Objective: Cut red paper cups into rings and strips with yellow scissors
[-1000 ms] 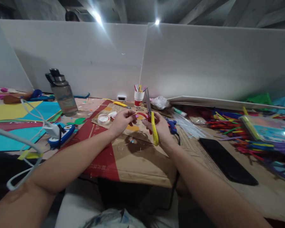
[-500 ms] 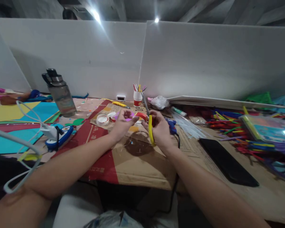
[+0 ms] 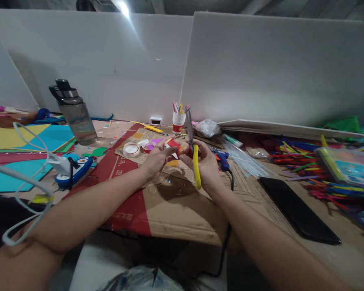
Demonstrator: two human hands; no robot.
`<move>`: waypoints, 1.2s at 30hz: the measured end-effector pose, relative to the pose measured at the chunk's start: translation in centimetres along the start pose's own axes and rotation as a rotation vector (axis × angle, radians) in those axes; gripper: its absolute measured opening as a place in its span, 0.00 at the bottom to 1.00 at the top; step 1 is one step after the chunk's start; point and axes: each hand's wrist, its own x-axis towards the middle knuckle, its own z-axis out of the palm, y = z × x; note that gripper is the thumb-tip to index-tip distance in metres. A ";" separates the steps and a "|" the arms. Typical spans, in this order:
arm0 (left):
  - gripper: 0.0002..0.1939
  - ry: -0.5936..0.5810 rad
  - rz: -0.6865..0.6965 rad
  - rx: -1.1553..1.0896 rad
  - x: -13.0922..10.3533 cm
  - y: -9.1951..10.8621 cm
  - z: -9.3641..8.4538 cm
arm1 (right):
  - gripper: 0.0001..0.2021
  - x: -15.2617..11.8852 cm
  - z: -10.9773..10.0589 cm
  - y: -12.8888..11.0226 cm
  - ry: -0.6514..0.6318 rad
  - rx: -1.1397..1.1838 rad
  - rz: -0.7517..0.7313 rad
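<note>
My right hand point(image 3: 204, 163) is closed on scissors point(image 3: 196, 165) with yellow handles, their grey blades pointing up and away from me. Facing it, my left hand point(image 3: 157, 158) has its fingers closed on a small red-and-white piece point(image 3: 173, 144), perhaps paper or thin card. The fingers hide part of that piece. My right thumb and fingertips are close to its other end; whether they touch it I cannot tell. Both hands are above a cardboard sheet point(image 3: 182, 216). Just beyond the left hand lie a white tape roll point(image 3: 131, 150) and a purple piece point(image 3: 156, 142).
A paper cup of pens point(image 3: 178, 122), a yellow cutter point(image 3: 154, 129) and a small white device point(image 3: 155, 121) stand behind. To the left are a water bottle point(image 3: 77, 115) and a blue power strip point(image 3: 74, 171). A blue glue gun point(image 3: 223, 161), a black phone point(image 3: 299, 210) and colourful pipe cleaners point(image 3: 297, 157) lie right.
The red-and-white piece has turned between my hands and shows more white. The scissors stand more upright. My view has tipped slightly downward.
</note>
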 end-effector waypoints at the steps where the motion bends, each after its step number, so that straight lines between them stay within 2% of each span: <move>1: 0.18 -0.009 0.002 -0.043 0.0 0.2 0.0 | 0.25 0.0 0.0 -0.2 0.030 0.004 0.006; 4: 0.15 -0.047 0.007 -0.138 -0.2 0.8 0.2 | 0.26 0.2 -0.2 -0.4 0.129 -0.021 0.032; 7: 0.11 -0.095 -0.048 -0.194 -0.2 1.2 0.2 | 0.26 0.4 -0.4 -0.2 0.178 -0.022 0.063; 13: 0.08 -0.111 -0.080 -0.262 0.4 0.4 -0.2 | 0.26 0.2 0.0 0.0 0.102 -0.001 0.017; 16: 0.10 -0.128 -0.082 -0.279 0.3 0.0 0.1 | 0.28 0.0 0.4 0.0 0.062 -0.019 0.006; 20: 0.15 -0.212 -0.090 -0.264 -0.4 0.1 0.4 | 0.28 0.0 0.5 0.0 0.074 -0.080 0.003; 25: 0.08 -0.250 -0.125 -0.205 -0.4 0.4 0.0 | 0.29 0.0 0.3 0.0 0.082 -0.042 0.032; 28: 0.10 -0.284 -0.125 -0.199 0.0 0.2 -0.6 | 0.29 0.0 0.3 -0.1 0.088 -0.020 0.068; 30: 0.10 -0.270 -0.116 -0.145 0.2 0.1 -0.8 | 0.27 0.0 0.3 -0.3 0.085 -0.003 0.083; 36: 0.09 -0.122 -0.073 0.026 0.4 -0.1 -0.5 | 0.26 0.1 0.1 -0.1 0.089 -0.023 0.108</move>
